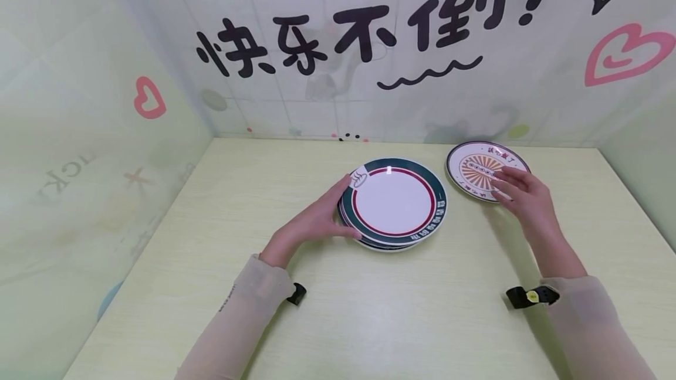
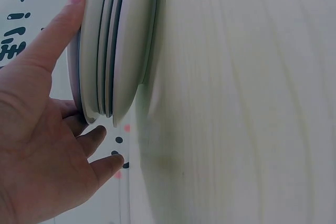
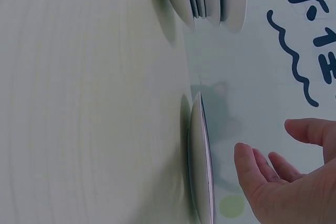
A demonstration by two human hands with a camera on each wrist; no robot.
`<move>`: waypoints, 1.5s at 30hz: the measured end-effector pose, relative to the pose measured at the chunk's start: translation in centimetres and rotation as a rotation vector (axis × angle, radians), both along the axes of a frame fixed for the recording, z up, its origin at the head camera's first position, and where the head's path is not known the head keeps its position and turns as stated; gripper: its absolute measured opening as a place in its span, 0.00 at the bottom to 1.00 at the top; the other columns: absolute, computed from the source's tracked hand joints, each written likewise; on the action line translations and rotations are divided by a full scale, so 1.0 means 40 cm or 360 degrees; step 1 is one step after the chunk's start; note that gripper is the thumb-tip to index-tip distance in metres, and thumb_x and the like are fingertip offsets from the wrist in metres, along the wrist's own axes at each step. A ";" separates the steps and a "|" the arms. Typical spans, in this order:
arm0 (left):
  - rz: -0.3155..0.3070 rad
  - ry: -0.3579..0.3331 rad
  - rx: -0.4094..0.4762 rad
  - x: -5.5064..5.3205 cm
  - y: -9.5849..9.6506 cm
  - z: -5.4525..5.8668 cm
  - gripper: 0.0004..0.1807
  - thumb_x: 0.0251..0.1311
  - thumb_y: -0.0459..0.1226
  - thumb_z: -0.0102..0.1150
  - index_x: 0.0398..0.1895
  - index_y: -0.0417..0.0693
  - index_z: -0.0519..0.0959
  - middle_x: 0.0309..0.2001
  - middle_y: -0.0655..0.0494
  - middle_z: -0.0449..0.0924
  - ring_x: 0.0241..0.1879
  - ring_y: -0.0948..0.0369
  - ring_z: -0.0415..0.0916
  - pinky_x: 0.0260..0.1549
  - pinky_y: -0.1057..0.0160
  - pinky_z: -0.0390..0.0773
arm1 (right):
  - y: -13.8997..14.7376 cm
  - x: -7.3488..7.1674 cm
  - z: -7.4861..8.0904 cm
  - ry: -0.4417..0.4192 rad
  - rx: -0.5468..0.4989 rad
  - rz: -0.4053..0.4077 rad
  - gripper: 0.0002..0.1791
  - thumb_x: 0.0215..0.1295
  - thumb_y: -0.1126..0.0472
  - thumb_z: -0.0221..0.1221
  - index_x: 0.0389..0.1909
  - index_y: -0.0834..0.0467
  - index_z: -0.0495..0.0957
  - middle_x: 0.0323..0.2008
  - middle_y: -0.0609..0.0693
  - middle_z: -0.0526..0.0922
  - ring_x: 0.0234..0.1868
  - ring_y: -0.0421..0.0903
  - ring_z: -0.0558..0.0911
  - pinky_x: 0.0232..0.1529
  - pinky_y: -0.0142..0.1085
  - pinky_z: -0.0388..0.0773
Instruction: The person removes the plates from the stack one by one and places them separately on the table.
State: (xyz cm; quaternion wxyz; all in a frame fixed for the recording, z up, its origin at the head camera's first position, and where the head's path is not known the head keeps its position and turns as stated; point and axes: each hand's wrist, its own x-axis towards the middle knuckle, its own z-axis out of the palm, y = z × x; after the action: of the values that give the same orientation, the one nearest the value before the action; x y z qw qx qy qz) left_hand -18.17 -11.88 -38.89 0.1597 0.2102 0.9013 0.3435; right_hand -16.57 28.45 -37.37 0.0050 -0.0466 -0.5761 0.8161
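On the table (image 1: 391, 321), in the head view, a plate stack (image 1: 393, 201) sits just left of a small plate (image 1: 477, 172). The left grip (image 1: 317, 216) touches the stack's near-left edge, thumb and fingers spread; a one-sided push there could slide the upper plates off line. The right grip (image 1: 528, 198) hangs over the small plate.

In the left wrist view, the stacked rims stand unevenly, so lopsided pressure might make them slip or clatter.

In the right wrist view, the right grip is spread and apart from the small plate, whose thin, low rim might evade a hasty pinch.
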 end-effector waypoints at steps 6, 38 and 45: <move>0.0003 0.0005 -0.0005 0.000 0.001 -0.001 0.69 0.46 0.53 0.77 0.82 0.58 0.35 0.82 0.60 0.36 0.81 0.58 0.38 0.78 0.53 0.53 | -0.021 0.000 0.001 0.0002 0.0069 0.0034 0.13 0.70 0.68 0.58 0.52 0.57 0.70 0.38 0.37 0.87 0.39 0.32 0.87 0.42 0.25 0.85; 0.0013 -0.0001 -0.0019 0.001 0.001 0.001 0.69 0.46 0.54 0.77 0.82 0.58 0.35 0.82 0.59 0.37 0.81 0.56 0.39 0.78 0.52 0.54 | -0.119 0.007 -0.008 -0.0017 0.0408 0.0236 0.13 0.70 0.65 0.59 0.51 0.48 0.74 0.43 0.34 0.83 0.42 0.29 0.84 0.46 0.22 0.83; 0.0005 0.0007 -0.0020 0.000 0.000 0.003 0.69 0.47 0.53 0.77 0.82 0.57 0.36 0.82 0.58 0.37 0.81 0.56 0.39 0.78 0.52 0.54 | -0.136 0.008 -0.012 -0.0004 0.0517 0.0275 0.14 0.71 0.64 0.58 0.55 0.53 0.73 0.45 0.33 0.83 0.45 0.27 0.83 0.48 0.23 0.83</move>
State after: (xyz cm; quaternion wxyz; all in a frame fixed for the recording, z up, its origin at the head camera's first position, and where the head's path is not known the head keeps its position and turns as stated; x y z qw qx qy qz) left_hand -18.17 -11.86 -38.78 0.1587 0.2083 0.9042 0.3375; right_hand -16.24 23.02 -37.86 -0.0585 0.0036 -0.7022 0.7095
